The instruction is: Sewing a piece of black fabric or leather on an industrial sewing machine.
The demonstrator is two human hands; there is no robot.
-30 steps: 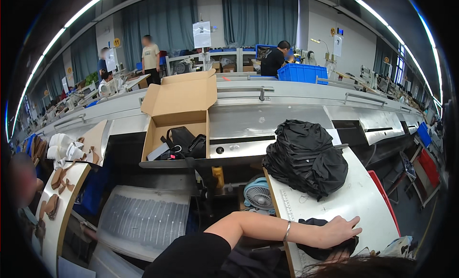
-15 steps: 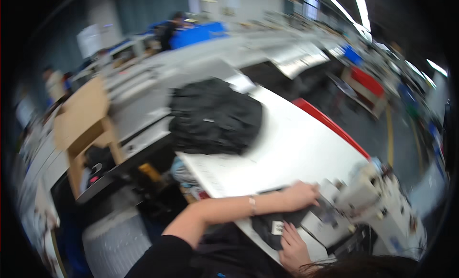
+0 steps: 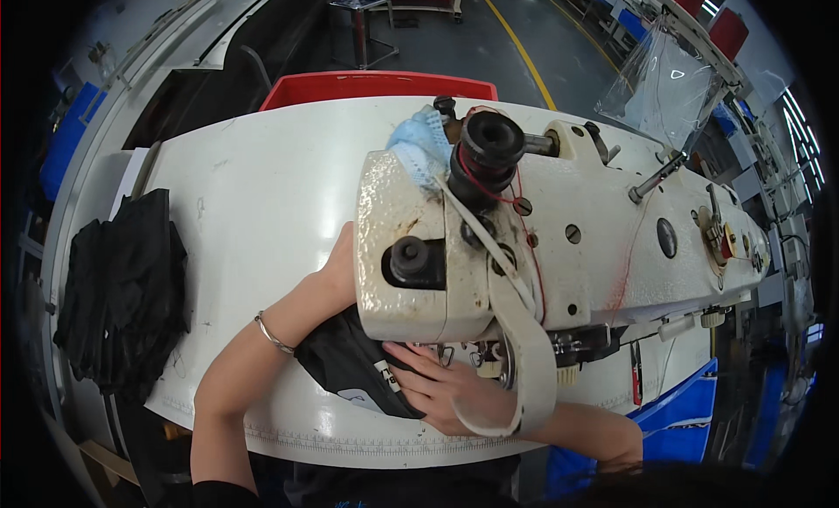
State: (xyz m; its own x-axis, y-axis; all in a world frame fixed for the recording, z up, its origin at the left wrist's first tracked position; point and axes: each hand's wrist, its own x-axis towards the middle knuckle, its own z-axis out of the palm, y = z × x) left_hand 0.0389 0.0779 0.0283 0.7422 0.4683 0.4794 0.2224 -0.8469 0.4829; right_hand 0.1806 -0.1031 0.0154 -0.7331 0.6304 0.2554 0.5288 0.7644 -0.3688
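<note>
A white sewing machine stands in front of me, its head above my hands. Under it lies a piece of black fabric with a white label and a pale round patch. My right hand rests on the fabric's right side, fingers stretched out flat beside the label. At the far side of the fabric is my left hand, a bracelet on its wrist; the machine head hides its fingers. Below the machine head, the needle area is partly covered.
A heap of black fabric pieces lies at the left of the white table. Beyond the far edge stands a red bin. A blue bin is at the near right. Light blue cloth hangs on the machine.
My view has swung right and down, so the machine now stands in the middle and the heap at the left. Both hands stay at the black fabric; the left fingers are now hidden.
</note>
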